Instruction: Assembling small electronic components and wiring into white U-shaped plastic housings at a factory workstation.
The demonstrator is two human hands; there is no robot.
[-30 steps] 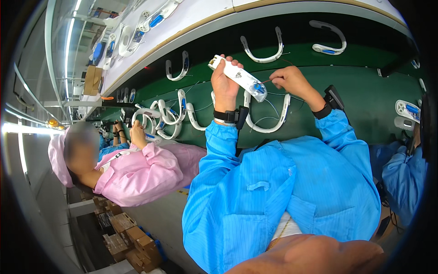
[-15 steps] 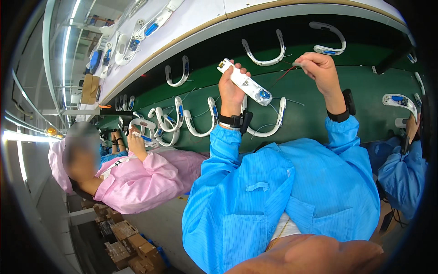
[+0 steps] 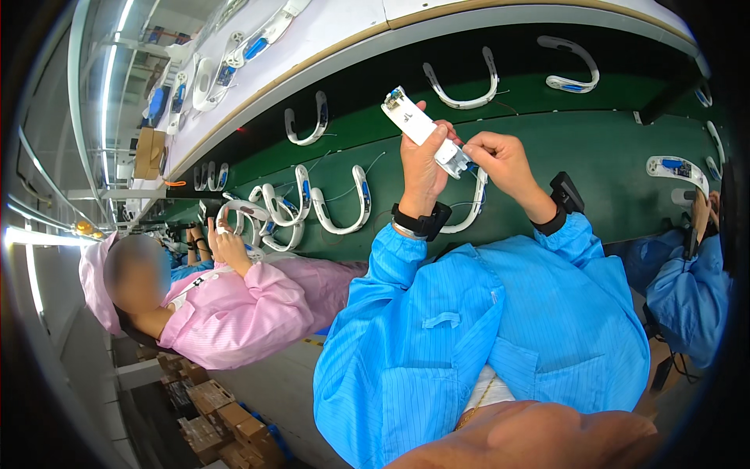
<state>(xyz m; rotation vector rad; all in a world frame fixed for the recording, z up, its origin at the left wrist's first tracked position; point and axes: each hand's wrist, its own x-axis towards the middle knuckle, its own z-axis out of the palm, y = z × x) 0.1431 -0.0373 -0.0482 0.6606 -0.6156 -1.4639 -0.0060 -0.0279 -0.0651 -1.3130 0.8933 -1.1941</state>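
Observation:
A long white plastic housing (image 3: 414,119) lies tilted in my left hand (image 3: 426,168), whose fingers and thumb are wrapped around it. Small brass-coloured parts show at its far end, grey and blue parts at its near end. There, my right hand (image 3: 504,166) has its fingertips pinched together against the housing; what they hold is too small to make out. Below my hands, a white U-shaped piece (image 3: 473,209) is partly hidden by my left wrist. Beyond them lies another white U-shaped piece (image 3: 467,104) with a thin wire.
More white U-shaped pieces (image 3: 344,228) are spread over the green work surface (image 3: 578,148). A raised white shelf (image 3: 336,47) runs along the far side, with parts and a cardboard box (image 3: 149,153). A co-worker in pink (image 3: 258,313) sits at left, another's blue sleeve (image 3: 680,297) at right.
My right hand has come down and left to the housing's near end; before, it pinched a thin reddish wire drawn away from it. My left hand has shifted right with the housing.

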